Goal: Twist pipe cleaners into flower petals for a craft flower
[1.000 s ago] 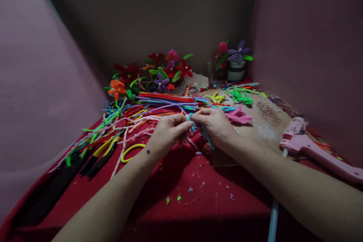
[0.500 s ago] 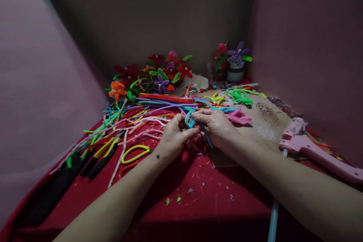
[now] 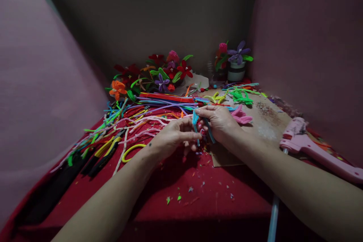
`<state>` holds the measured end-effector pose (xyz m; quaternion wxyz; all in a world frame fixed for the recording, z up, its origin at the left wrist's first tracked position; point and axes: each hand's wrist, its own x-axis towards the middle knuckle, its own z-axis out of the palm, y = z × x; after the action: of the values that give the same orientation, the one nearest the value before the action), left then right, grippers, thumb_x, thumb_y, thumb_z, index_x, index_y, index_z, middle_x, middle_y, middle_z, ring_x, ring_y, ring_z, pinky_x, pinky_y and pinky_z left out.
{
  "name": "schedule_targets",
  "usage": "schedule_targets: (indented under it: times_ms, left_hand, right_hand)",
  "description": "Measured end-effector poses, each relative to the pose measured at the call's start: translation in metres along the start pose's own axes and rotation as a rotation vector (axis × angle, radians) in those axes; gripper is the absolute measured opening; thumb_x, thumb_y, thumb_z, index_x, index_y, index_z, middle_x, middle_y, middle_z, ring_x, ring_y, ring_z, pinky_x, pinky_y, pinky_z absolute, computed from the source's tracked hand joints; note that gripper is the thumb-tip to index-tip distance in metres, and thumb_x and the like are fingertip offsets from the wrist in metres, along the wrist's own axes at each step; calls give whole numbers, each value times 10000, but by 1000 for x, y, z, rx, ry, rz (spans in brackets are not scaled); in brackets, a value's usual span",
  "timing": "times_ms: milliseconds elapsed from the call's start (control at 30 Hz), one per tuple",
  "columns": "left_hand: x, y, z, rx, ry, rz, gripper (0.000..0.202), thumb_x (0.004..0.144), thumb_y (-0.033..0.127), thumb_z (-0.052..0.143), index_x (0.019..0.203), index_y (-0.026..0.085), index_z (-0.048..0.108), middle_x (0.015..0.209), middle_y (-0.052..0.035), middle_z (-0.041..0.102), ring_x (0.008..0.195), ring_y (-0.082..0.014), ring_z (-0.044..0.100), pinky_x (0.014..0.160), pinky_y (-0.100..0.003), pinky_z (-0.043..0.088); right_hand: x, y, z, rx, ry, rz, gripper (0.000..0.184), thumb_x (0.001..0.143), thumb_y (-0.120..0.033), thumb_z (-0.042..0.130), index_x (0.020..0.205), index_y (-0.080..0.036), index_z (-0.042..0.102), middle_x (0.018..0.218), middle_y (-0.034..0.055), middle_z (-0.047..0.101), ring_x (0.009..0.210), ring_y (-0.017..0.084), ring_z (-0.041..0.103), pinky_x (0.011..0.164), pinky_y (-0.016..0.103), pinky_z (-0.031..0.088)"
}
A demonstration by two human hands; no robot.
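A blue pipe cleaner (image 3: 195, 118), bent into a narrow loop with loose ends hanging down, is held between both hands over the middle of the table. My left hand (image 3: 181, 132) is closed on its left side, thumb and fingers pinching near the lower part. With thumb and forefinger my right hand (image 3: 217, 119) pinches the top of the loop, and a blue end hangs below that palm. Just behind the hands lies a bundle of coloured pipe cleaners (image 3: 167, 98). Pink bent pipe cleaners (image 3: 241, 114) rest beside my right hand.
Yellow-handled pliers (image 3: 104, 155) and yellow-handled scissors (image 3: 132, 153) lie at left. A pink glue gun (image 3: 314, 147) with a glue stick is at right, by a cardboard sheet (image 3: 263, 128). Pipe-cleaner flowers (image 3: 161, 79) and a potted purple flower (image 3: 238, 58) stand at the back.
The blue loop has turned from a rounded, front-facing shape to a narrow, upright one. My left hand has shifted slightly right and its fingers have spread lower.
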<state>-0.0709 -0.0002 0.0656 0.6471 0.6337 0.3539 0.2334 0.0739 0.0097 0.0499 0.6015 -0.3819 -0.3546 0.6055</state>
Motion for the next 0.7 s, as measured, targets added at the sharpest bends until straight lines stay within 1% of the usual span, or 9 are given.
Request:
schedule_targets:
  times_ms: [67, 100, 233, 300, 367, 467, 567, 700]
  left_hand:
    - [1, -2, 0, -33, 9, 42, 275, 751, 336, 617, 950, 157, 556, 585, 12, 581, 431, -83, 531, 379, -166, 387]
    - [1, -2, 0, -33, 32, 54, 267, 774, 366, 589, 944, 163, 549, 571, 19, 573, 411, -76, 514, 370, -163, 373]
    - [3, -5, 0, -3, 97, 56, 231, 797, 390, 559, 824, 162, 542, 543, 35, 551, 346, -37, 421, 335, -143, 277]
    - [3, -5, -1, 4, 112, 51, 236, 793, 383, 565, 776, 148, 553, 557, 25, 561, 351, -32, 421, 334, -141, 250]
    - [3, -4, -4, 21, 151, 59, 237, 785, 369, 574, 735, 138, 566, 531, 21, 557, 359, -39, 432, 338, -144, 257]
    - [2, -2, -8, 77, 260, 96, 219, 772, 340, 591, 702, 133, 582, 451, 28, 524, 357, -49, 423, 355, -151, 292]
    - [3, 0, -12, 104, 335, 135, 210, 758, 324, 608, 703, 121, 597, 455, 17, 535, 378, -63, 453, 382, -165, 341]
    - [5, 2, -16, 20, 373, 163, 201, 700, 285, 665, 782, 118, 588, 532, 14, 571, 371, -71, 472, 380, -189, 383]
  right_hand:
    - [0, 1, -1, -21, 1, -7, 202, 572, -242, 728, 596, -126, 564, 443, -19, 525, 354, 61, 420, 322, 189, 265]
    - [1, 1, -1, -31, 1, -16, 211, 573, -255, 730, 596, -124, 567, 445, -19, 526, 356, 60, 420, 324, 189, 262]
    - [2, 3, -2, -52, -14, -54, 238, 562, -293, 740, 601, -121, 580, 443, -21, 522, 360, 56, 408, 334, 194, 252]
    - [1, 3, -2, -53, -18, -48, 237, 556, -293, 740, 609, -124, 582, 451, -21, 528, 367, 60, 412, 344, 197, 265]
    - [0, 2, -2, -79, -38, -39, 221, 580, -301, 720, 623, -124, 594, 484, -11, 552, 394, 70, 442, 371, 205, 307]
    - [-2, 0, -2, -201, -96, -59, 181, 632, -294, 671, 613, -122, 614, 542, 5, 580, 446, 78, 476, 419, 213, 351]
    - [-5, -1, -2, -345, -180, -18, 134, 645, -249, 647, 589, -131, 616, 508, -13, 545, 415, 64, 437, 401, 207, 328]
    - [-9, -1, 0, -547, -313, 84, 134, 692, -256, 626, 625, -141, 640, 426, -34, 489, 333, 53, 375, 333, 194, 281]
